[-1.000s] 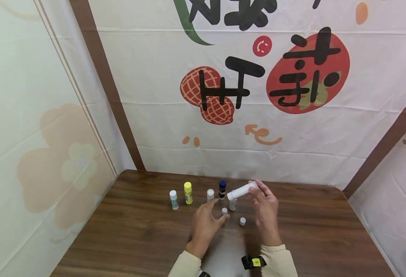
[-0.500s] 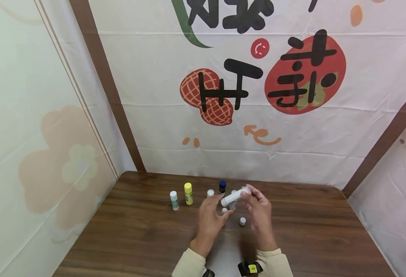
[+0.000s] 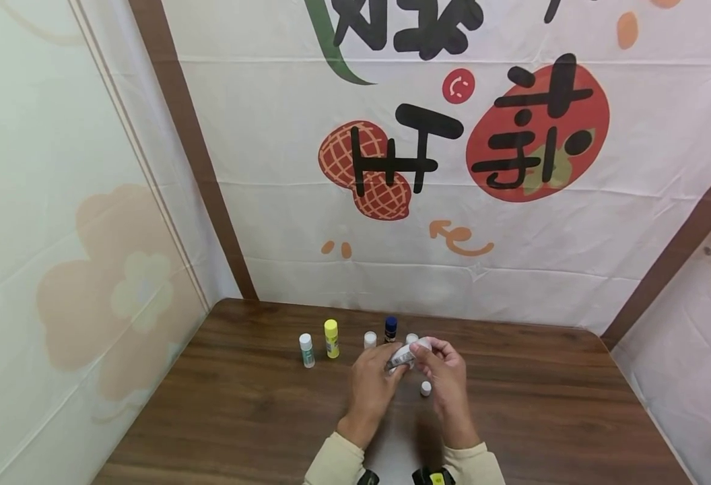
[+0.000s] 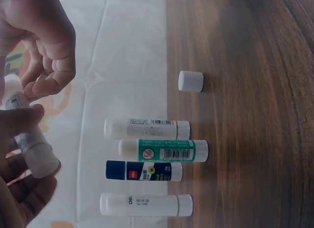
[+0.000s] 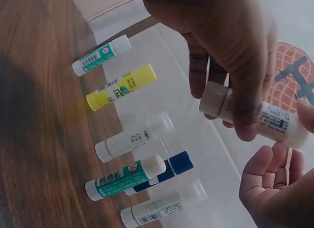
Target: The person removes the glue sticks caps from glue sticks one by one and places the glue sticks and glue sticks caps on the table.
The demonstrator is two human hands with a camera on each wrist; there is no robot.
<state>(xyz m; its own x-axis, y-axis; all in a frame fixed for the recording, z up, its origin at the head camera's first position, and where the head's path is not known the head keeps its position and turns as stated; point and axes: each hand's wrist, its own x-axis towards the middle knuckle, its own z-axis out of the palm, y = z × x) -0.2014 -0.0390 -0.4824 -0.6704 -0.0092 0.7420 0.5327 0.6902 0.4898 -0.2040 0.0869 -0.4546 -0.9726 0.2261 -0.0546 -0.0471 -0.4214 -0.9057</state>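
Observation:
A white glue stick [image 3: 409, 353] with a printed label is held tilted above the table between both hands. My left hand [image 3: 370, 384] grips its base end, thumb across the label in the right wrist view. At the other end, my right hand [image 3: 449, 384] pinches the stick between thumb and fingers. A green glue stick [image 5: 122, 176] without a cap stands below the hands; the left hand hides it in the head view. On the table near the right hand lies a loose white cap [image 3: 425, 389].
Around the hands stand a capped green-labelled glue stick [image 3: 307, 350], a yellow one [image 3: 331, 339], a navy one [image 3: 390, 329] and two white ones, one [image 4: 147, 205] left of the navy, the other [image 4: 147, 128] right of it. A printed cloth [image 3: 355, 283] hangs behind the brown table [image 3: 240, 404].
My right hand has brought the white glue stick leftward and down. My left hand, earlier with fingers spread beside it, now grips its lower end.

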